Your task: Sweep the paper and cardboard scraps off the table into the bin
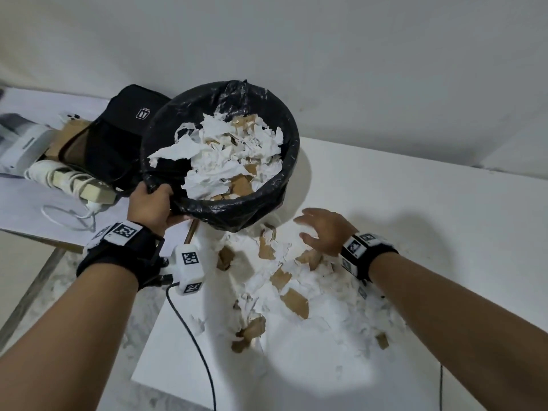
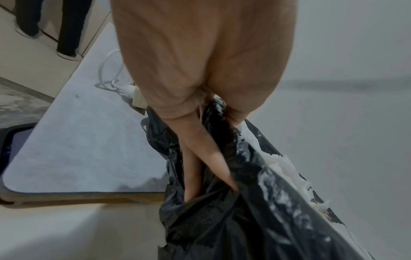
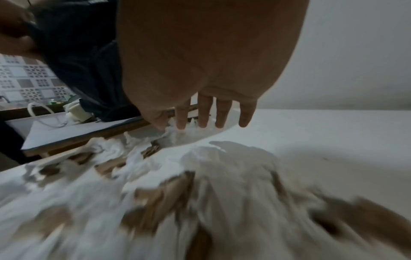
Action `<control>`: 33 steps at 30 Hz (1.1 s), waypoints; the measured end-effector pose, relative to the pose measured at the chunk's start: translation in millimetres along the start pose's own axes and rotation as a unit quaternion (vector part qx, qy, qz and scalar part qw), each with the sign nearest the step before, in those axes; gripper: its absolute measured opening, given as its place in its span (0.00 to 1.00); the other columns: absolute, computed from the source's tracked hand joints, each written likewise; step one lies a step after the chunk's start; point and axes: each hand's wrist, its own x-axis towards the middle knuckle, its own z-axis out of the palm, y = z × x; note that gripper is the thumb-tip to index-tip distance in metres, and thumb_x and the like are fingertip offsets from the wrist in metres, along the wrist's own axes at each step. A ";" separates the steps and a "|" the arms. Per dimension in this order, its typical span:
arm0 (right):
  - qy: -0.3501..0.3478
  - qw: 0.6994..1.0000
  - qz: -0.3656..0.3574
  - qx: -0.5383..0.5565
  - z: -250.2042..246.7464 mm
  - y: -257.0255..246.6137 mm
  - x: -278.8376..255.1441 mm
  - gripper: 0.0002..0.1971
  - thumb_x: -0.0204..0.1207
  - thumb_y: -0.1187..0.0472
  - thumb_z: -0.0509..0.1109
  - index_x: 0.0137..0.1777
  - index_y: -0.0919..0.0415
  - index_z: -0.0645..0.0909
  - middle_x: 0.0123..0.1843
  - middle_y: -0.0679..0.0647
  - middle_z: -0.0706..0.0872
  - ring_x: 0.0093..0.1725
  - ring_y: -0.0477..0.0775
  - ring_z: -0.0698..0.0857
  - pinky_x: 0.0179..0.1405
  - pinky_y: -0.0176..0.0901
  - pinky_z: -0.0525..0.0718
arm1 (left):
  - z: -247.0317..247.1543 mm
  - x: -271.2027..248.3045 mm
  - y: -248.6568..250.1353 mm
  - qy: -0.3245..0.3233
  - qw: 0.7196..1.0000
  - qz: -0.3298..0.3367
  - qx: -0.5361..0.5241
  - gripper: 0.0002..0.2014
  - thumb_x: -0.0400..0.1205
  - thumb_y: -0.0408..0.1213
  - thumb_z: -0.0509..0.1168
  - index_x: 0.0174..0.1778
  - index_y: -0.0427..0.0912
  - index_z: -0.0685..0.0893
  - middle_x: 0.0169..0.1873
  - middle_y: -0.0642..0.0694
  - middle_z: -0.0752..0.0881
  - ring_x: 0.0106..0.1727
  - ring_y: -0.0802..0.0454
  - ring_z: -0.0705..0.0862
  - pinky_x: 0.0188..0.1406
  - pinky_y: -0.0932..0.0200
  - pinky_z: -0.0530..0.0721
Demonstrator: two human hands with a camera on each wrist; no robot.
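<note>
Scraps (image 1: 292,280): light, loose, strewn on worktop (image 1: 415,221) below tilted bin (image 1: 219,161); best raked flat-palmed. Left hand (image 1: 152,203) gripping bin's rim; right hand (image 1: 324,232) spread wide over scraps, holding nothing

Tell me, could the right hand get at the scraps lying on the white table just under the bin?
Probably yes. The right hand is open, holding nothing, right beside the scraps, with nothing between them. The left hand holds the bin tilted at the table edge.
</note>
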 end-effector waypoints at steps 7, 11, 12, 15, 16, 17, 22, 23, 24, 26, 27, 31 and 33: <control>-0.083 0.993 0.011 -0.084 9.7 -39.7 85.0 0.34 0.82 0.36 0.54 0.86 0.44 0.55 0.88 0.53 0.53 0.84 0.61 0.59 0.76 0.62 0.73 | -38.3 5.3 -3.8 0.040 0.999 0.002 0.012 0.08 0.88 0.24 0.58 0.52 0.40 0.80 0.41 0.41 0.82 0.38 0.43 0.85 0.17 0.60 0.87; -0.128 0.988 0.028 -0.079 27.3 -45.9 64.2 0.32 0.85 0.40 0.53 0.87 0.44 0.50 0.89 0.48 0.46 0.88 0.57 0.48 0.83 0.60 0.59 | -52.8 5.9 -3.1 0.049 0.999 0.002 0.004 0.10 0.88 0.24 0.57 0.60 0.40 0.79 0.43 0.41 0.83 0.39 0.43 0.85 0.19 0.58 0.89; -0.132 0.989 0.025 -0.068 29.6 -42.5 54.6 0.31 0.86 0.40 0.52 0.87 0.44 0.51 0.89 0.48 0.45 0.88 0.56 0.47 0.84 0.59 0.57 | -52.5 5.3 -1.8 0.049 0.999 0.002 -0.001 0.11 0.88 0.24 0.57 0.60 0.40 0.79 0.42 0.41 0.83 0.39 0.43 0.85 0.20 0.57 0.90; -0.118 0.993 -0.001 -0.027 31.9 -30.8 21.8 0.29 0.85 0.42 0.55 0.85 0.47 0.61 0.88 0.49 0.54 0.87 0.52 0.54 0.84 0.56 0.58 | -46.3 4.4 -1.9 0.045 0.999 0.001 -0.006 0.10 0.88 0.23 0.57 0.54 0.42 0.80 0.42 0.42 0.84 0.36 0.44 0.86 0.24 0.52 0.93; -0.091 0.996 -0.005 -0.004 31.7 -26.0 11.0 0.28 0.83 0.43 0.57 0.83 0.47 0.66 0.87 0.50 0.60 0.86 0.52 0.60 0.83 0.55 0.61 | -43.0 3.3 -2.0 0.042 0.999 0.001 -0.006 0.10 0.88 0.24 0.58 0.57 0.41 0.80 0.42 0.41 0.84 0.35 0.45 0.87 0.25 0.51 0.93; -0.063 0.998 0.001 0.015 29.0 -21.4 -0.3 0.28 0.82 0.43 0.58 0.82 0.46 0.69 0.85 0.50 0.66 0.83 0.52 0.66 0.83 0.54 0.63 | -39.0 1.7 -2.2 0.038 0.999 0.001 -0.006 0.10 0.87 0.24 0.58 0.60 0.41 0.79 0.42 0.41 0.85 0.33 0.46 0.89 0.24 0.51 0.93; 0.060 0.989 0.130 0.023 5.8 14.4 -50.2 0.26 0.82 0.43 0.59 0.80 0.44 0.70 0.82 0.50 0.70 0.81 0.51 0.68 0.80 0.57 0.65 | -2.4 -5.4 -0.5 -0.020 1.000 0.008 0.013 0.09 0.88 0.27 0.59 0.62 0.41 0.77 0.45 0.41 0.85 0.38 0.43 0.88 0.24 0.50 0.93; 0.076 0.980 0.182 0.021 2.8 25.6 -62.0 0.26 0.82 0.44 0.60 0.80 0.44 0.69 0.84 0.50 0.68 0.83 0.52 0.66 0.81 0.59 0.63 | 7.6 -6.9 -0.7 -0.033 0.999 0.009 0.022 0.09 0.89 0.27 0.59 0.62 0.41 0.77 0.45 0.42 0.85 0.38 0.43 0.88 0.22 0.51 0.92; 0.080 0.967 0.241 0.021 1.0 36.9 -73.6 0.28 0.81 0.42 0.61 0.81 0.43 0.66 0.85 0.49 0.64 0.84 0.53 0.62 0.81 0.60 0.61 | 16.2 -8.5 -2.1 -0.043 0.999 0.011 0.030 0.09 0.89 0.27 0.60 0.63 0.41 0.77 0.45 0.42 0.85 0.39 0.43 0.88 0.20 0.54 0.91; 0.061 0.929 0.362 0.046 0.8 61.0 -97.4 0.33 0.80 0.36 0.60 0.84 0.42 0.60 0.88 0.49 0.55 0.86 0.56 0.55 0.82 0.62 0.56 | 33.7 -12.6 -6.0 -0.067 0.997 0.011 0.033 0.10 0.88 0.27 0.60 0.63 0.42 0.78 0.45 0.42 0.84 0.39 0.44 0.87 0.19 0.57 0.89; 0.050 0.908 0.410 0.072 2.3 72.8 -107.7 0.36 0.79 0.34 0.59 0.85 0.43 0.57 0.88 0.50 0.52 0.87 0.59 0.52 0.83 0.63 0.55 | 41.7 -13.8 -8.6 -0.079 0.996 0.011 0.033 0.10 0.88 0.26 0.59 0.63 0.41 0.78 0.44 0.43 0.84 0.39 0.44 0.87 0.19 0.58 0.89; 0.045 0.870 0.464 0.158 18.4 93.3 -136.5 0.40 0.80 0.34 0.59 0.87 0.49 0.52 0.89 0.55 0.44 0.87 0.61 0.43 0.84 0.63 0.53 | 68.6 -17.6 -22.5 -0.107 0.993 0.017 0.047 0.10 0.88 0.26 0.59 0.62 0.40 0.78 0.43 0.42 0.84 0.39 0.44 0.87 0.19 0.59 0.88; 0.049 0.885 0.428 0.178 26.8 78.4 -140.4 0.39 0.81 0.35 0.59 0.87 0.50 0.52 0.89 0.54 0.43 0.88 0.57 0.42 0.85 0.57 0.52 | 78.8 -19.4 -29.3 -0.117 0.991 0.022 0.062 0.10 0.88 0.26 0.59 0.62 0.40 0.78 0.44 0.41 0.84 0.38 0.44 0.86 0.19 0.59 0.87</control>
